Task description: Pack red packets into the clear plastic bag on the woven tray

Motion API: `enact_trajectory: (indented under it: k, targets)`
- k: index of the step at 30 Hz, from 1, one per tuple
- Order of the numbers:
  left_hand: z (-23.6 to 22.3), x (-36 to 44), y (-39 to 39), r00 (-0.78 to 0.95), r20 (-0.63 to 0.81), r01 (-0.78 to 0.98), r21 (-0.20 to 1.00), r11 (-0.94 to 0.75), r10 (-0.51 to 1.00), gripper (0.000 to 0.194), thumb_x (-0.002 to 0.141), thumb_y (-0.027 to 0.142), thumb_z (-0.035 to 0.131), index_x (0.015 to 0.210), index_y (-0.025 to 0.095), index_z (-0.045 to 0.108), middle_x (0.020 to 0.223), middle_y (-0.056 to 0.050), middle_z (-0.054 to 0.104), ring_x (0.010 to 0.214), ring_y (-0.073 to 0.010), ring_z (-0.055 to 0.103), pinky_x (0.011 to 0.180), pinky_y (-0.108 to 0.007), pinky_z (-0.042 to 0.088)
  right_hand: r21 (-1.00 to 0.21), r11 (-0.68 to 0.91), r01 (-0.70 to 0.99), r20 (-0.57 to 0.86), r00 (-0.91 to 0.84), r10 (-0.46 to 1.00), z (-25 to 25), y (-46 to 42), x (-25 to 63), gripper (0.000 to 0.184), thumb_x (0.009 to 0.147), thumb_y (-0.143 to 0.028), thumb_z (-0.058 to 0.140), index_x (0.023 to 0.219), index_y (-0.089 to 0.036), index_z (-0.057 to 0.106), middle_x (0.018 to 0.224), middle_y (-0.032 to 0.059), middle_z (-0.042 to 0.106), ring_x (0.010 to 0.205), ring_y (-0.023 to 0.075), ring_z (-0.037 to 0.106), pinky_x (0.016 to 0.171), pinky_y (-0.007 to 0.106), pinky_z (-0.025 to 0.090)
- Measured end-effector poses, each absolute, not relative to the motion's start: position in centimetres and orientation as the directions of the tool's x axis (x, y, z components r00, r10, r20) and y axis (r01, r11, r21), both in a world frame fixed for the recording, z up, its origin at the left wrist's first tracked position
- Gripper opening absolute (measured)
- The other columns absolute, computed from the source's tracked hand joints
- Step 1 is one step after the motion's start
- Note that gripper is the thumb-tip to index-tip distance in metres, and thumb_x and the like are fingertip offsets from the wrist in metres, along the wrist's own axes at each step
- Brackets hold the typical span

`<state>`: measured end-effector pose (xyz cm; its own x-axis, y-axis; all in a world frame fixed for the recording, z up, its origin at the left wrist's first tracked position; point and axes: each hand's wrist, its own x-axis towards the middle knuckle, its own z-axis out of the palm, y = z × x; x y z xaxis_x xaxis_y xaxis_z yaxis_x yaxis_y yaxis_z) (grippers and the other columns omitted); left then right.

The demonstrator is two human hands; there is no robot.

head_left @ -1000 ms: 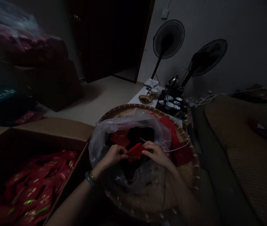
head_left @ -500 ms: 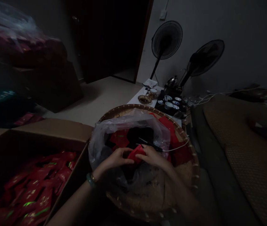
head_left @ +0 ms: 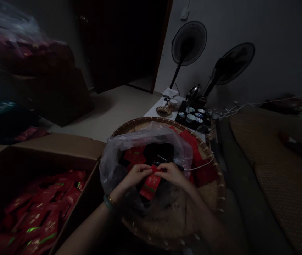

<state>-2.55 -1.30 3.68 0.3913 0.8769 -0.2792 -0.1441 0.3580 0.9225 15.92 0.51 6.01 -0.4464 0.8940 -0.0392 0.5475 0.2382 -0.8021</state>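
Observation:
Between my two hands hangs a small red packet (head_left: 151, 186) with gold print and a green stripe. My left hand (head_left: 138, 174) pinches its top edge from the left, and my right hand (head_left: 171, 173) pinches the same edge from the right. Under them lies an open clear plastic bag (head_left: 111, 173), with dark contents (head_left: 159, 153) and another red packet (head_left: 135, 155) inside. The bag rests in a round woven bamboo tray (head_left: 177, 226). Just behind my right hand, a dark tool with thin metal prongs (head_left: 162, 157) and a white cord is partly hidden.
At the left, an open cardboard box (head_left: 60, 143) holds many red packets (head_left: 39, 212). More red packets (head_left: 193, 141) lie at the tray's right side. Beyond stand a low table with cups (head_left: 190, 118), a kettle (head_left: 194, 91) and two fans (head_left: 189, 42). A woven-covered seat (head_left: 273, 152) is at right.
The red packet, earlier folded or tilted between my fingers, now hangs down with its printed face showing. My hands have shifted to grip its top edge from both sides.

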Motion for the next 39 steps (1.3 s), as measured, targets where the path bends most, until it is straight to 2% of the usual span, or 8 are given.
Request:
enact_trajectory:
  k: [6,10,16,20,23,28,33,39]
  targets:
    - [3.2,-1.8,-1.4,0.145,-0.263,-0.191,0.938,0.288,0.954,0.039,0.056,0.046,0.072,0.070,0.010,0.064,0.053,0.002,0.057,0.046,-0.0070,0.044,0.048,-0.019,0.032,-0.959,-0.018,0.284,-0.088,-0.237,0.968,4.3,0.1,15.2,0.038,0.062,-0.038,0.069,0.092,-0.017,0.059,0.062,-0.0041,0.057,0.051,0.0093,0.050,0.045,0.019,0.038]
    - [3.2,-1.6,-1.7,0.058,-0.222,-0.199,0.953,0.229,0.973,0.036,0.058,0.043,0.071,0.071,0.011,0.065,0.055,0.002,0.059,0.048,-0.0077,0.047,0.047,-0.018,0.033,-0.962,-0.120,0.244,-0.185,-0.266,0.946,3.6,-0.5,15.2,0.034,0.062,-0.047,0.066,0.067,-0.015,0.057,0.054,-0.0037,0.054,0.040,0.0076,0.045,0.038,0.019,0.033]
    - [3.3,-1.7,-1.6,0.330,-0.305,-0.209,0.899,0.384,0.893,0.044,0.052,0.040,0.078,0.081,0.009,0.067,0.063,-0.002,0.065,0.054,-0.0109,0.055,0.057,-0.022,0.042,-0.953,-0.049,0.300,-0.111,-0.194,0.975,3.4,-0.8,15.2,0.032,0.064,-0.045,0.065,0.056,-0.016,0.056,0.045,-0.0043,0.050,0.039,0.0083,0.044,0.040,0.020,0.032]
    - [3.0,-1.8,-1.6,0.331,-0.297,-0.204,0.904,0.376,0.895,0.042,0.050,0.039,0.079,0.075,0.008,0.067,0.065,-0.003,0.066,0.056,-0.0113,0.056,0.057,-0.022,0.042,-0.940,-0.001,0.341,-0.057,-0.156,0.986,3.0,-0.9,15.0,0.027,0.065,-0.040,0.065,0.057,-0.015,0.058,0.045,-0.0036,0.051,0.041,0.0095,0.046,0.040,0.020,0.033]
    - [2.6,-1.8,-1.7,0.326,-0.251,-0.169,0.933,0.318,0.911,0.043,0.050,0.036,0.080,0.081,0.009,0.066,0.069,-0.002,0.066,0.059,-0.0116,0.056,0.058,-0.022,0.043,-0.927,0.084,0.365,0.039,-0.130,0.991,3.2,-1.2,14.9,0.023,0.068,-0.037,0.064,0.061,-0.015,0.062,0.051,-0.0009,0.057,0.046,0.0117,0.052,0.044,0.021,0.038]
    - [2.0,-1.7,-2.1,0.358,-0.151,-0.051,0.982,0.180,0.921,0.034,0.047,0.024,0.080,0.074,0.009,0.065,0.064,0.000,0.065,0.058,-0.0120,0.055,0.056,-0.021,0.042,-0.819,0.432,0.377,0.374,-0.221,0.901,5.4,-2.8,14.7,0.014,0.071,-0.030,0.066,0.080,-0.020,0.066,0.077,0.0047,0.066,0.074,0.0176,0.061,0.066,0.029,0.049]
    - [4.0,-2.1,-2.8,0.372,-0.001,0.031,0.999,-0.011,0.928,0.026,0.060,0.018,0.070,0.086,0.014,0.070,0.082,-0.004,0.071,0.078,-0.0209,0.063,0.073,-0.027,0.047,-0.683,0.631,0.370,0.510,-0.377,0.773,8.3,-5.0,15.2,0.033,0.074,-0.027,0.065,0.107,-0.023,0.058,0.098,0.0076,0.062,0.089,0.0190,0.060,0.072,0.030,0.051]
    - [6.2,-2.7,-3.5,0.397,0.082,0.084,0.989,-0.125,0.914,0.036,0.060,0.012,0.067,0.096,0.015,0.069,0.094,-0.008,0.070,0.087,-0.0231,0.064,0.079,-0.029,0.048,-0.508,0.760,0.405,0.634,-0.421,0.649,9.7,-6.2,16.0,0.022,0.077,-0.025,0.062,0.099,-0.025,0.062,0.101,0.0082,0.057,0.091,0.0201,0.057,0.071,0.032,0.051]
